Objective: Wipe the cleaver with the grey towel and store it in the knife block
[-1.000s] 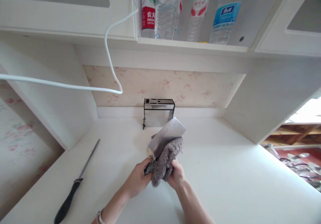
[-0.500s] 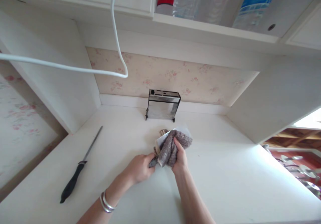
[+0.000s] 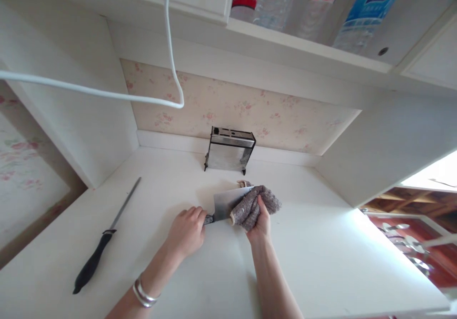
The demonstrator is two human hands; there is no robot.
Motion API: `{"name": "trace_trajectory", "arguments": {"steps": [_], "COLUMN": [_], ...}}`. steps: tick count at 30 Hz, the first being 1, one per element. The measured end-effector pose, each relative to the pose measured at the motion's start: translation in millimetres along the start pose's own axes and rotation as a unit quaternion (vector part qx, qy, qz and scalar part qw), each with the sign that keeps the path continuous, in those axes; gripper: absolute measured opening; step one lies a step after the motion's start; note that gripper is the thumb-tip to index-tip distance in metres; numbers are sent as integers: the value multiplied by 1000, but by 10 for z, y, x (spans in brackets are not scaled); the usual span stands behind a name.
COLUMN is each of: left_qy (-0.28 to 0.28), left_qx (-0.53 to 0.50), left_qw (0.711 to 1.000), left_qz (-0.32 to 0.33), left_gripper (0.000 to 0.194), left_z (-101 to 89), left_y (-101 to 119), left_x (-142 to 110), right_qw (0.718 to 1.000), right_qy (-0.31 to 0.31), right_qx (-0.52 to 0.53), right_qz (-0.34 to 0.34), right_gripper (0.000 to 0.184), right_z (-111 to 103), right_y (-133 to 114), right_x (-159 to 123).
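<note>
My left hand [image 3: 187, 231] is wrapped round the dark handle of a cleaver [image 3: 225, 202], whose broad, flat blade points to the right. Folded over the far part of that blade is a grey-brown cloth [image 3: 252, 208], pinched in my right hand [image 3: 260, 219]. The blade's far end is hidden inside the cloth, and a bit of cloth shows behind its upper edge. A silver bangle circles my left wrist.
A honing steel [image 3: 107, 235] with a black handle lies on the white counter [image 3: 332, 252] at left. Against the back wall stands a metal knife block [image 3: 230, 150]. Bottles [image 3: 367, 14] fill a shelf above, and a white cable [image 3: 174, 71] hangs in front.
My left hand has drawn the cleaver leftward, so more bare blade shows between handle and cloth. The cloth in my right hand now sits farther along the blade. The view has shifted slightly.
</note>
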State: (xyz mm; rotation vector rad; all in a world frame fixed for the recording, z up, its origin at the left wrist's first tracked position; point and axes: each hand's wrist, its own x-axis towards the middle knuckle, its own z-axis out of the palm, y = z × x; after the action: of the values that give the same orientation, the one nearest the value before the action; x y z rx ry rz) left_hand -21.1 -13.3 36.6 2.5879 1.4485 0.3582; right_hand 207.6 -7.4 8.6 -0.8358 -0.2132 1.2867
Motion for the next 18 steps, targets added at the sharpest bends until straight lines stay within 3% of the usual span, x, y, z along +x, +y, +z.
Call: {"name": "trace_trajectory", "arguments": {"steps": [3, 9, 14, 16, 18], "left_qy": [-10, -42, -57, -53, -45], "left_qx": [26, -7, -9, 6, 22], "left_qw": [999, 999, 997, 998, 998], "left_qz": [-32, -27, -48, -41, -25], "left_gripper": [21, 23, 28, 29, 29], "left_z": [60, 196, 212, 208, 202], "left_y": [11, 130, 150, 146, 153], "left_x": [-4, 27, 45, 42, 41], "right_qw": [999, 995, 998, 999, 998], "right_qy": [9, -33, -47, -22, -39], "right_qx": [34, 28, -21, -24, -15], "right_qz": [14, 91, 43, 34, 42], "right_gripper": [23, 33, 35, 36, 36], "right_z": [142, 332, 433, 426, 381], "right_y": [93, 341, 506, 478, 378], "right_x": [-90, -288, -338, -290, -217]}}
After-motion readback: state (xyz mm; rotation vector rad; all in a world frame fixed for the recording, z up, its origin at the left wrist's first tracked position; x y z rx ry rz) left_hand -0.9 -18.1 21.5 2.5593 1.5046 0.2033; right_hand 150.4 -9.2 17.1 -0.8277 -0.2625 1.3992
